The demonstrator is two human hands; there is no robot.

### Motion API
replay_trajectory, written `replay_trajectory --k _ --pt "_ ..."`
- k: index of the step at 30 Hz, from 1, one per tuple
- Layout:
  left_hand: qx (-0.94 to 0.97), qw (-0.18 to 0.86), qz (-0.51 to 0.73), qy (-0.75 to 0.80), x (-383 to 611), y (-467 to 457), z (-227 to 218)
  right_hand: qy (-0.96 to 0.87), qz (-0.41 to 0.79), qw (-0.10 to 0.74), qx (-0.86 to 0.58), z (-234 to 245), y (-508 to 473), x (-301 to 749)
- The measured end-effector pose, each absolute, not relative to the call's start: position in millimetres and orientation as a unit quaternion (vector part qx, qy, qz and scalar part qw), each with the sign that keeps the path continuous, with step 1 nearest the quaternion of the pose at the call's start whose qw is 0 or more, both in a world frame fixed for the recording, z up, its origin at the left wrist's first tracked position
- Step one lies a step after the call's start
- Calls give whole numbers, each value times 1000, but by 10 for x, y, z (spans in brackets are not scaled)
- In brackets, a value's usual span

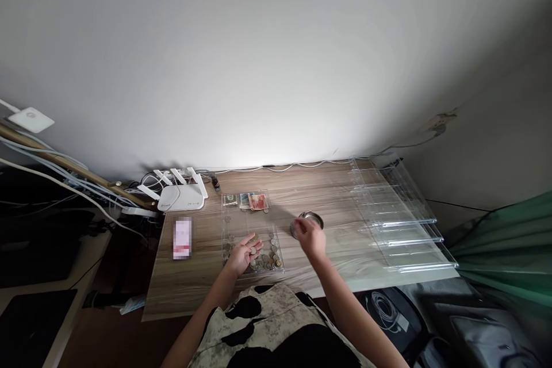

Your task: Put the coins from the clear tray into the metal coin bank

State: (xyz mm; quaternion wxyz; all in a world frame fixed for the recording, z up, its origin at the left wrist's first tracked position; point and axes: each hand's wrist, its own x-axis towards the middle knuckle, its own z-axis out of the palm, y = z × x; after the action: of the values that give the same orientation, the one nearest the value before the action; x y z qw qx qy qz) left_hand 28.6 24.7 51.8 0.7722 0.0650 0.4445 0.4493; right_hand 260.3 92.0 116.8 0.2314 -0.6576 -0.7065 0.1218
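Note:
My left hand is palm up over a clear plastic tray, with a few coins resting on the palm and fingers. Loose coins cover the near part of that tray, mostly at its lower right. At its far end lie several banknotes, one of them red. My right hand is above a round metal tin, its fingers pinched together. Whatever is between those fingers is too small to make out. The hand hides much of the tin.
A white router with raised antennas stands at the back left of the wooden table. In front of it lies a blurred pink-white packet. Overlapping clear plastic trays take up the right side. A white cable runs along the wall.

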Motion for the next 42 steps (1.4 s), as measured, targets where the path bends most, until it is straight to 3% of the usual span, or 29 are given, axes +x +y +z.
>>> replay_trajectory --k 5,11,13,19,22,28,34,36,39,42 --pt "11 781 452 431 348 304 555 -799 285 121 -516 1133 588 1953" --pt "-11 804 438 402 353 258 589 -828 284 33 -482 1053 420 1708" --pt "-2 807 431 403 343 238 573 -816 275 60 -505 1054 446 1807" --pt "118 738 415 518 242 199 395 -671 129 303 -665 1050 777 2589" --pt "132 691 414 577 199 203 285 -620 64 286 -728 1004 945 2949" --pt "156 627 389 657 244 266 167 -621 43 196 -758 968 1056 3059" --pt "262 525 423 690 147 220 158 -663 46 253 -703 1049 993 2819" --pt "359 484 393 694 71 266 173 -733 115 213 -635 1004 934 2588" --pt "510 433 295 682 -41 464 210 -809 225 68 -538 811 876 2132" --pt "576 358 183 712 -126 720 235 -804 223 -80 -545 558 873 1756"
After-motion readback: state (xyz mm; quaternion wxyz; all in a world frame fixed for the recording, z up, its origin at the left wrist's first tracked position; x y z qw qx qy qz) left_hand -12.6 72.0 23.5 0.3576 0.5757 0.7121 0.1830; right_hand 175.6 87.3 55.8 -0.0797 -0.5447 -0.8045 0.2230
